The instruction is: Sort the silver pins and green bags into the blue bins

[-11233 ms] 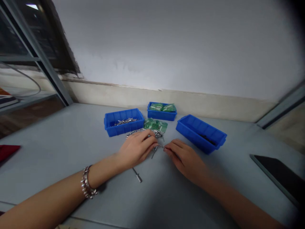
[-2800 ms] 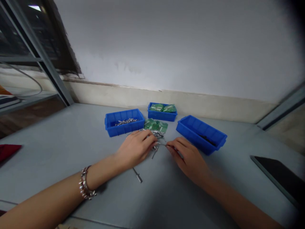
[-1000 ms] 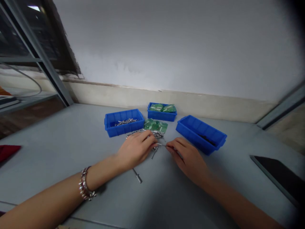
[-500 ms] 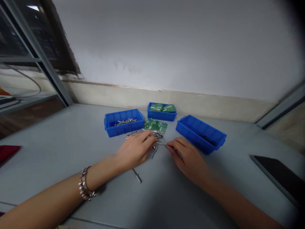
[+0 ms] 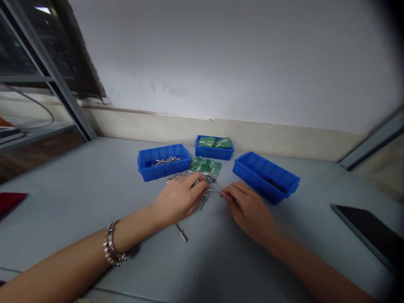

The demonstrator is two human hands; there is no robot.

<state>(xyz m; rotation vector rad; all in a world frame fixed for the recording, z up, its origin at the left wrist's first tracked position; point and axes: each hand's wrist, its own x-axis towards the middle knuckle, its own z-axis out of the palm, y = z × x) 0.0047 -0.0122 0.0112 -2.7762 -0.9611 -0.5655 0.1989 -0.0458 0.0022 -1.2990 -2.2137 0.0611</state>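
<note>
Between my two hands lies a thin metal pop rivet [image 5: 213,191]. My left hand [image 5: 184,195] is closed on its left end in a pinch. At its right end my right hand [image 5: 248,210] pinches with thumb and forefinger; whether a small part sits there is hidden by the fingertips. Beneath and behind my left hand is a pile of loose rivets [image 5: 208,176], partly covered by the fingers. Another couple of rivets [image 5: 204,202] rest on the table just under the held one. A single rivet [image 5: 182,233] lies nearer me, below my left wrist.
A blue bin [image 5: 164,171] with rivets stands at left, a blue bin [image 5: 214,153] with green packets at the back, and a blue bin [image 5: 259,185] with small dark parts at right. A green packet [image 5: 205,165] lies between. A dark flat device [image 5: 366,231] is far right.
Hardly anything differs. My right hand has shifted very slightly to the right at the rivet's end; my left hand stays in place.
</note>
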